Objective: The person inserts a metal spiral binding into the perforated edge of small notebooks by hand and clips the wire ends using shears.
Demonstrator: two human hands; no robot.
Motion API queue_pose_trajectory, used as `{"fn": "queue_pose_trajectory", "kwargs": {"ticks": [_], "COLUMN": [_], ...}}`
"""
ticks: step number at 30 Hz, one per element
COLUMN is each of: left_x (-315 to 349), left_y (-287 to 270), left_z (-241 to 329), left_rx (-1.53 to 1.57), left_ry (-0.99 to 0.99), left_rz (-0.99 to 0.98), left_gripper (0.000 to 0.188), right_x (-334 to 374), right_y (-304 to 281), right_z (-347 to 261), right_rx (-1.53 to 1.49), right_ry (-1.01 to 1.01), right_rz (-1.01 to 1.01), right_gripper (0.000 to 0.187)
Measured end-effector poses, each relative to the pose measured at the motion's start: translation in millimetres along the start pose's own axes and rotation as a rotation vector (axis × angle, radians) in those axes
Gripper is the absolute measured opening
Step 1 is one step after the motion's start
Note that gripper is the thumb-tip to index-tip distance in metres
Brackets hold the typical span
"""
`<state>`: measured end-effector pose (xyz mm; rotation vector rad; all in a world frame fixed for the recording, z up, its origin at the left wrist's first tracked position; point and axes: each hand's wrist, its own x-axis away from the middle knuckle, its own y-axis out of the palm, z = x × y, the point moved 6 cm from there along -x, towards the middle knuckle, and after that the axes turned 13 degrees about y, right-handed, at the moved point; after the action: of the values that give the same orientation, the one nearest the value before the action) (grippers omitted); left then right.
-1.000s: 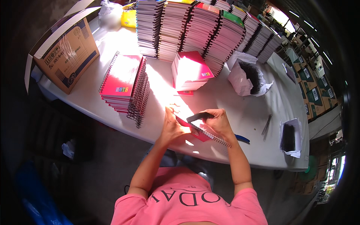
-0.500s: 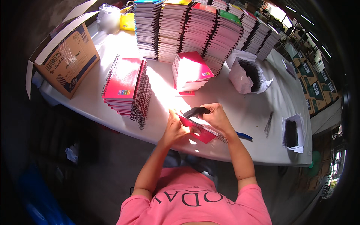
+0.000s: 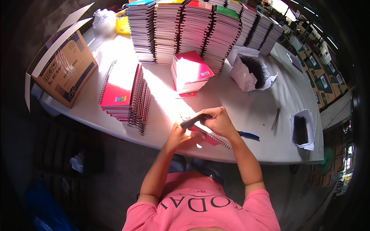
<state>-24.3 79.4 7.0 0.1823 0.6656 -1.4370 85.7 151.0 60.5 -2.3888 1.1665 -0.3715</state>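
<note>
Near the front edge of the table, my left hand grips a small red notebook, its fingers closed around the far-left part. A wire spiral coil runs along the notebook's edge, and its end sticks out past the lower right corner. Closed above the coil, my right hand holds a dark, curved, strip-like thing that slants down toward my left hand; its exact kind is unclear. Bright sunlight washes out the far side of the notebook. A blue-handled tool lies beside my right wrist.
Coil-bound red notebooks are stacked at left, beside a cardboard box. A pile of unbound red-covered books stands ahead, before tall book stacks. Paper-wrapped coils, a box of coils and loose coils lie at right.
The dark strip has swung down at its left end and now reaches my left fingers. The notebook has tilted, showing less of its red cover. The view has shifted slightly.
</note>
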Motion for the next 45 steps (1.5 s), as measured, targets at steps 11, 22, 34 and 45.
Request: {"fn": "queue_pose_trajectory", "kwargs": {"ticks": [11,22,34,45], "left_x": [13.2,2.4,10.2,10.7], "left_y": [-18.3,-17.1,-17.5,-16.0], "left_z": [-13.6,62.8,90.1,78.7], "left_rx": [0.301,-0.205,-0.513,-0.315], "left_ry": [-0.042,0.301,0.542,0.419], "left_rz": [0.513,0.612,0.581,0.664], "left_gripper": [0.036,0.086,0.079,0.082], "right_x": [67.0,140.1,113.8,103.6], "right_y": [-110.0,-31.4,4.5,31.3], "right_z": [82.0,25.6,-54.7,-6.9], "right_rx": [0.396,0.248,0.239,-0.671], "right_ry": [0.213,0.072,-0.072,0.163], "right_rz": [0.555,0.58,0.411,-0.083], "right_gripper": [0.071,0.036,0.033,0.036]}}
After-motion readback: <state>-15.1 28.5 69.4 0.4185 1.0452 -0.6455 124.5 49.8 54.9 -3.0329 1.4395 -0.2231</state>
